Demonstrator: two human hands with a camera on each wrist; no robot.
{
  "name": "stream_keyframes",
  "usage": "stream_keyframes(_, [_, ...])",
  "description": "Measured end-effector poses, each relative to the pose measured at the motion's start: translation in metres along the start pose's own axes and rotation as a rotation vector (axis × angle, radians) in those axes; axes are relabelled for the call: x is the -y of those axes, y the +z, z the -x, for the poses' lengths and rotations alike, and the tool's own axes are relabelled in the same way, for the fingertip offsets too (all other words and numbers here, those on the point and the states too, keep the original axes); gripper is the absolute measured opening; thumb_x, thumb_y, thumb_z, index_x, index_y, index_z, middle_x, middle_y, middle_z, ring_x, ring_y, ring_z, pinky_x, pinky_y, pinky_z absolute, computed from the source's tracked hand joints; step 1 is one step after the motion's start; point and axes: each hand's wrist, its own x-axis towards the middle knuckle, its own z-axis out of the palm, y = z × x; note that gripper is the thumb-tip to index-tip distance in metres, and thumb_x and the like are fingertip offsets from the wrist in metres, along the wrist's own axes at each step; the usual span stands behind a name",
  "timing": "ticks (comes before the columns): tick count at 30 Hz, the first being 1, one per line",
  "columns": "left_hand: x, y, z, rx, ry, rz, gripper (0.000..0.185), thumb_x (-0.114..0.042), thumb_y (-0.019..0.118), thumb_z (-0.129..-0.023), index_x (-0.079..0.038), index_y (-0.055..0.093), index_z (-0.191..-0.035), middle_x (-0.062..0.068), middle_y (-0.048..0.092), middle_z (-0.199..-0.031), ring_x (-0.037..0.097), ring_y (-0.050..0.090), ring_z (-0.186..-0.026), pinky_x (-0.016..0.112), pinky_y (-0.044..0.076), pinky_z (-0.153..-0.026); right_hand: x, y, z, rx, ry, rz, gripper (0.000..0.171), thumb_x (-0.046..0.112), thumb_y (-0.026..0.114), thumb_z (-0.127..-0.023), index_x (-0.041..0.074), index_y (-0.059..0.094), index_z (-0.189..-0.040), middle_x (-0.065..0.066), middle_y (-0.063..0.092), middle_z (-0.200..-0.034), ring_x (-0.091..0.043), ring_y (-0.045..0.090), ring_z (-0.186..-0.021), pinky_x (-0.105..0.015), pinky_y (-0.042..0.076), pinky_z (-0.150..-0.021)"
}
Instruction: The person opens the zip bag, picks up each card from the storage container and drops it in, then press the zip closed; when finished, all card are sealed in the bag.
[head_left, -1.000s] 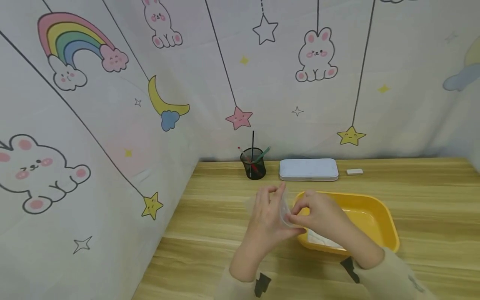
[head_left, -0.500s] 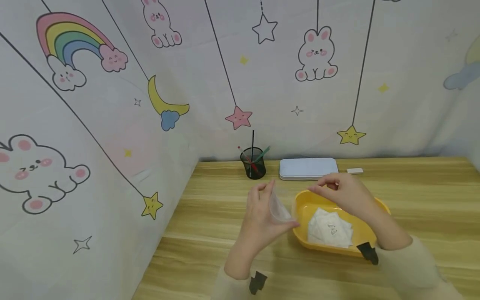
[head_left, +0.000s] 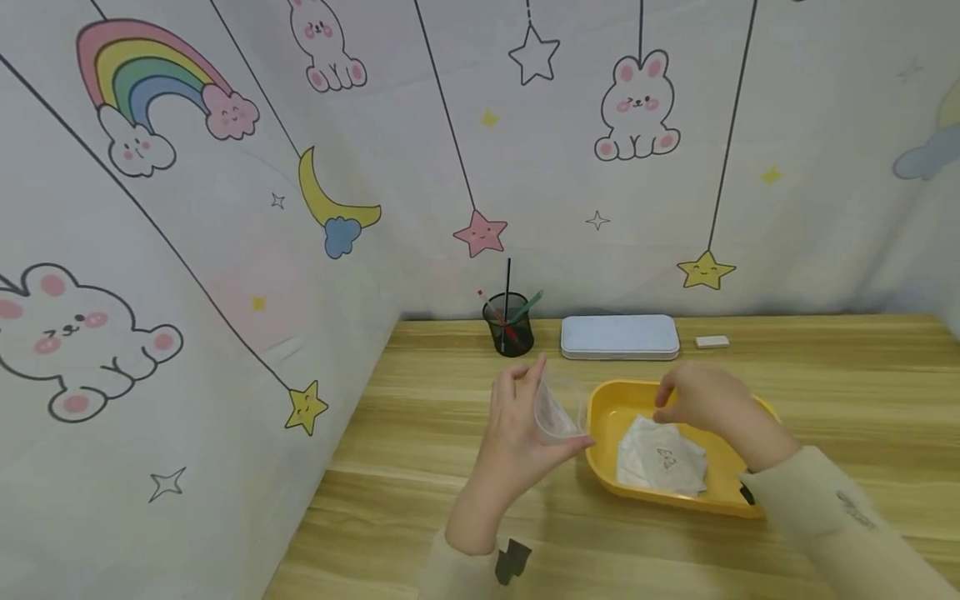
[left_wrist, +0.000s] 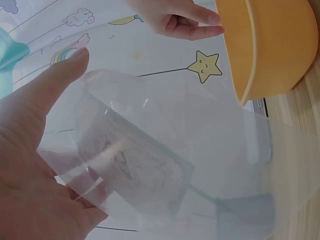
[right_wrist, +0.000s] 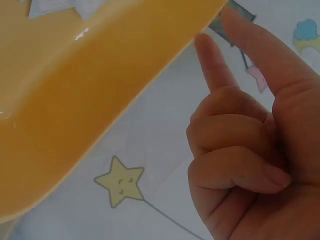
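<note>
Clear plastic bag (head_left: 558, 410) sits in my left hand (head_left: 517, 433), raised off the wooden desk (head_left: 420, 467) just at 9 o'clock of the yellow tray (head_left: 609, 417); in the head view it is close beside the tray's near-left rim, and I cannot tell whether it touches. Left thumb and fingers (left_wrist: 60, 75) are curled onto the film and pinch it, mouth of the bag gaping toward the tray; in the left wrist view the film (left_wrist: 165, 165) spreads wide and see-through, and the tray's orange-yellow wall (left_wrist: 265, 45) shows at 1 o'clock of it. My right hand (head_left: 701, 404) hovers over the tray's far half, at 3 o'clock of the bag and well apart from it. Right wrist view: index finger (right_wrist: 212, 62) extended, the other fingers folded into the palm, nothing held; the tray wall (right_wrist: 90, 95) lies beside it at 10 o'clock. White folded sheets (head_left: 662, 456) lie on the tray floor, at 6 o'clock of the right hand; contact with them not visible. Along the desk's far edge at 12 o'clock: black mesh pen cup (head_left: 509, 325) with pens, pale blue flat case (head_left: 619, 337) at its 3 o'clock, small white eraser (head_left: 712, 341) further that way. Patterned cloth backdrop (head_left: 225, 250) behind and to the left.
</note>
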Motion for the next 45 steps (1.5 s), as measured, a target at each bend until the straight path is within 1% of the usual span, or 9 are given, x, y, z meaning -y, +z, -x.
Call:
stream_keyframes(4, [0.000,-0.001,-0.001,-0.001,-0.004,-0.004,0.108,-0.048,0.087,-0.064,-0.015,0.030,-0.151,0.006,0.035,-0.134,0.018,0.034,-0.124,0.038,0.038,-0.101,-0.004,0.008,-0.011,0.026,-0.057,0.073,0.014,0.024,0.083,-0.074,0.020,0.070,-0.076,0.003,0.065,-0.086,-0.020,0.056,-0.076,-0.041,0.048,-0.066])
stream_keyframes(7, [0.000,-0.001,0.000,0.001,-0.006,-0.003,0.108,-0.048,0.087,-0.065,-0.015,0.030,-0.150,0.006,0.035,-0.134,0.018,0.034,-0.123,0.038,0.038,-0.101,-0.010,0.015,-0.019,0.062,-0.095,0.108,0.016,0.025,0.085,-0.073,0.023,0.069,-0.073,0.006,0.063,-0.082,-0.018,0.053,-0.072,-0.038,0.047,-0.063])
stream_keyframes(10, [-0.001,-0.002,0.001,0.003,-0.006,-0.008,0.107,-0.047,0.086,-0.065,-0.014,0.030,-0.150,0.007,0.036,-0.133,0.019,0.035,-0.123,0.039,0.037,-0.102,-0.017,0.021,-0.022,0.091,-0.105,0.126,0.018,0.025,0.086,-0.071,0.023,0.068,-0.072,0.006,0.061,-0.081,-0.017,0.051,-0.069,-0.035,0.045,-0.059])
stream_keyframes(13, [0.000,-0.002,0.002,0.001,-0.011,-0.012,0.107,-0.047,0.086,-0.065,-0.015,0.030,-0.150,0.007,0.036,-0.132,0.019,0.035,-0.123,0.039,0.037,-0.102,-0.022,0.027,-0.023,0.100,-0.099,0.146,0.021,0.024,0.087,-0.068,0.021,0.067,-0.073,0.005,0.059,-0.079,-0.017,0.049,-0.068,-0.035,0.044,-0.058])
stream_keyframes(21, [0.000,-0.001,0.004,-0.012,-0.009,-0.019,0.107,-0.047,0.086,-0.065,-0.014,0.031,-0.150,0.007,0.037,-0.130,0.019,0.037,-0.121,0.039,0.039,-0.100,-0.025,0.040,-0.016,0.139,-0.026,0.105,0.034,0.026,0.088,-0.065,0.014,0.062,-0.081,0.002,0.055,-0.077,-0.020,0.048,-0.068,-0.037,0.041,-0.059])
stream_keyframes(28, [0.000,-0.002,0.004,-0.007,-0.011,-0.021,0.107,-0.048,0.086,-0.066,-0.014,0.030,-0.151,0.008,0.037,-0.130,0.020,0.037,-0.120,0.038,0.040,-0.099,-0.023,0.041,-0.015,0.106,-0.037,0.137,0.035,0.024,0.088,-0.063,0.013,0.060,-0.080,0.002,0.054,-0.075,-0.020,0.048,-0.067,-0.037,0.042,-0.058])
stream_keyframes(36, [0.000,-0.002,0.003,-0.002,-0.024,-0.016,0.107,-0.047,0.086,-0.066,-0.016,0.030,-0.151,0.007,0.037,-0.131,0.019,0.037,-0.120,0.037,0.040,-0.099,-0.021,0.040,-0.012,0.123,-0.033,0.121,0.039,0.024,0.088,-0.063,0.013,0.055,-0.081,0.002,0.050,-0.072,-0.018,0.046,-0.064,-0.034,0.038,-0.055])
stream_keyframes(40, [-0.001,-0.003,0.003,0.001,-0.034,-0.021,0.107,-0.048,0.086,-0.065,-0.016,0.031,-0.151,0.007,0.037,-0.131,0.019,0.037,-0.120,0.036,0.041,-0.098,-0.020,0.038,-0.014,0.136,-0.018,0.115,0.040,0.028,0.088,-0.065,0.011,0.056,-0.084,0.001,0.051,-0.074,-0.019,0.047,-0.065,-0.034,0.039,-0.057])
stream_keyframes(45, [-0.002,-0.003,0.003,0.003,-0.037,-0.023,0.106,-0.048,0.086,-0.066,-0.015,0.031,-0.151,0.007,0.037,-0.131,0.019,0.038,-0.120,0.036,0.041,-0.098,-0.016,0.027,-0.013,0.152,-0.013,0.084,0.042,0.033,0.087,-0.067,0.010,0.057,-0.085,0.001,0.052,-0.076,-0.019,0.047,-0.066,-0.033,0.040,-0.058])
